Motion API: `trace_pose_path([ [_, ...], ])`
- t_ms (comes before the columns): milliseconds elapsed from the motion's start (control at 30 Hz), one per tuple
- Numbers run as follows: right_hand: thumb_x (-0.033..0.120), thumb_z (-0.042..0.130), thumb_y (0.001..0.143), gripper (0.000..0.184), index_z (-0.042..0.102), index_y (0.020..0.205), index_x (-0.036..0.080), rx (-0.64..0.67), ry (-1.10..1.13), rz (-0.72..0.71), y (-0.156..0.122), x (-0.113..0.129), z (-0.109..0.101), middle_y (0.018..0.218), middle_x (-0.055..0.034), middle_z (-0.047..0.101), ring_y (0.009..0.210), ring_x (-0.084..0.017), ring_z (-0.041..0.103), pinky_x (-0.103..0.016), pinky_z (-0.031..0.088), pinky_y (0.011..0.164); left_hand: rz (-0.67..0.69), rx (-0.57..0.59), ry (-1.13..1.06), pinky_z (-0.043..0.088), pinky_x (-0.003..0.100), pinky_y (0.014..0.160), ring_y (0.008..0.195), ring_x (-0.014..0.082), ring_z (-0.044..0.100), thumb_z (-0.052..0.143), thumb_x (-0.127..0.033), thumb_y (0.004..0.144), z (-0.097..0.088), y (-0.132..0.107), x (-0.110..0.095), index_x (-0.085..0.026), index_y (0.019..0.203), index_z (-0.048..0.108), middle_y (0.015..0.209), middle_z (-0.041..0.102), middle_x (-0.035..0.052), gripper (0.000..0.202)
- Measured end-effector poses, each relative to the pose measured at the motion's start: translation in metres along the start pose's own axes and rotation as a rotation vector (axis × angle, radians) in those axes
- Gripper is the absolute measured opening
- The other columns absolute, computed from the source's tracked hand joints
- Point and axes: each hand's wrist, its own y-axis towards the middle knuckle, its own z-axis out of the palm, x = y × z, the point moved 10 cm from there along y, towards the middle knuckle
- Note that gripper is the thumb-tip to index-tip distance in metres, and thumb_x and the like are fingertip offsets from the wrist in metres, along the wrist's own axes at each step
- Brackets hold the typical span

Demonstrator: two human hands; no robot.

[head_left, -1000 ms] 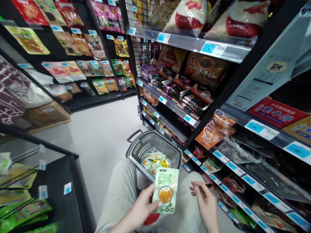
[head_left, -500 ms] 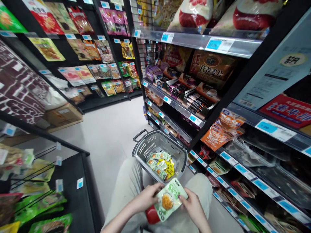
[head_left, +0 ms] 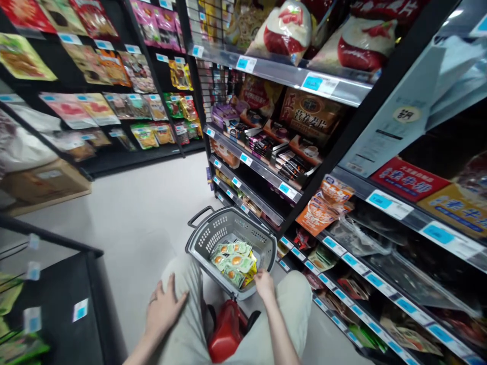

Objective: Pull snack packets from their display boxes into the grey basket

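Note:
My left hand (head_left: pixel 164 305) lies flat and open on my left knee, fingers spread, holding nothing. My right hand (head_left: pixel 264 284) reaches over the near rim of a grey plastic shopping basket (head_left: pixel 205 234) on the floor in front of my knees. Its fingertips dip in among the packets and are hidden behind the back of the hand. Several green and yellow snack packets (head_left: pixel 233 260) lie in the basket, their orange-centred fronts facing up. I cannot tell whether the right hand grips one.
A red stool (head_left: pixel 226 329) shows between my legs. Black shelves (head_left: pixel 266 175) with blue price tags run along the right, stocked with packets. More hanging snack bags (head_left: pixel 95 106) line the far wall. A low black rack (head_left: pixel 57 299) stands at left, a cardboard box (head_left: pixel 45 182) beyond it.
The green packet I held in both hands is no longer in them. My left hand has dropped onto my knee, and my right hand has moved forward into the basket.

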Motion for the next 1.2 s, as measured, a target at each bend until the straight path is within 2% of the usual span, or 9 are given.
trace_pose_path([
  [100,0.02,0.051,0.086,0.022,0.071,0.096,0.021,-0.057,-0.058,0.014,0.006,-0.021,-0.035,0.093,-0.0037,0.077,0.09,-0.017,0.073,-0.022,0.052,0.077,-0.01,-0.004,-0.001,0.042,0.047,0.099,0.128,0.0436,0.047,0.029,-0.058,0.088,-0.001,0.0,0.0,-0.015,0.154,0.021,0.149,0.027,0.0281,0.078],
  [200,0.023,0.046,0.091,0.029,0.072,0.103,0.024,-0.16,-0.153,0.051,0.011,-0.056,-0.095,0.101,-0.0034,0.076,0.096,-0.017,0.071,-0.023,0.051,0.082,-0.014,0.003,0.002,0.043,0.047,0.097,0.128,0.0434,0.047,0.026,-0.059,0.088,-0.004,-0.001,-0.004,-0.016,0.154,0.02,0.15,0.026,0.0272,0.079],
  [333,0.021,0.038,0.093,0.037,0.07,0.11,0.014,-0.307,-0.354,0.159,0.016,-0.105,-0.176,0.108,-0.0153,0.072,0.104,-0.025,0.067,-0.032,0.048,0.09,-0.028,0.025,-0.002,0.042,0.048,0.098,0.128,0.0449,0.046,0.026,-0.06,0.086,-0.004,-0.001,-0.005,-0.017,0.154,0.02,0.15,0.026,0.027,0.081],
  [467,0.017,0.035,0.093,0.044,0.062,0.126,0.008,-0.425,-0.568,0.198,0.023,-0.131,-0.224,0.136,-0.025,0.053,0.121,-0.032,0.055,-0.039,0.044,0.094,-0.033,0.028,-0.01,0.042,0.048,0.098,0.127,0.0463,0.046,0.026,-0.061,0.085,-0.002,0.001,-0.003,-0.016,0.154,0.02,0.149,0.027,0.0277,0.082],
  [567,0.017,0.035,0.093,0.044,0.064,0.126,0.013,-0.421,-0.702,0.179,0.035,-0.141,-0.235,0.142,-0.0216,0.047,0.124,-0.033,0.049,-0.042,0.043,0.094,-0.037,0.033,-0.002,0.041,0.048,0.099,0.126,0.0465,0.048,0.024,-0.062,0.085,-0.002,0.001,-0.003,-0.015,0.154,0.019,0.149,0.026,0.0276,0.084],
  [700,0.015,0.034,0.093,0.044,0.066,0.124,0.018,-0.362,-0.82,0.155,0.053,-0.152,-0.233,0.135,-0.0186,0.055,0.122,-0.032,0.049,-0.046,0.038,0.097,-0.048,0.06,-0.009,0.043,0.047,0.096,0.12,0.0448,0.053,0.024,-0.062,0.085,-0.002,0.0,-0.005,-0.016,0.154,0.017,0.152,0.023,0.0281,0.084],
  [833,0.014,0.031,0.093,0.046,0.065,0.124,0.018,-0.345,-0.884,0.164,0.064,-0.161,-0.23,0.132,-0.0197,0.057,0.121,-0.034,0.049,-0.049,0.037,0.094,-0.041,0.04,-0.016,0.042,0.048,0.097,0.122,0.0454,0.052,0.025,-0.062,0.085,-0.002,0.002,-0.004,-0.015,0.154,0.019,0.15,0.025,0.0278,0.084],
  [1000,0.022,0.038,0.094,0.04,0.066,0.122,0.015,-0.361,-0.943,0.126,0.068,-0.162,-0.225,0.133,-0.0222,0.055,0.12,-0.036,0.049,-0.047,0.038,0.091,-0.033,0.006,-0.011,0.042,0.048,0.097,0.125,0.0463,0.048,0.026,-0.059,0.085,-0.001,0.004,-0.003,-0.013,0.153,0.021,0.149,0.028,0.0285,0.083],
  [1200,0.01,0.03,0.094,0.045,0.068,0.117,0.015,-0.404,-1.005,0.039,0.065,-0.157,-0.22,0.137,-0.0203,0.052,0.116,-0.033,0.05,-0.044,0.037,0.089,-0.048,0.041,0.0,0.041,0.047,0.098,0.124,0.0456,0.05,0.022,-0.061,0.085,0.0,0.002,-0.003,-0.014,0.154,0.018,0.15,0.024,0.0292,0.084],
])
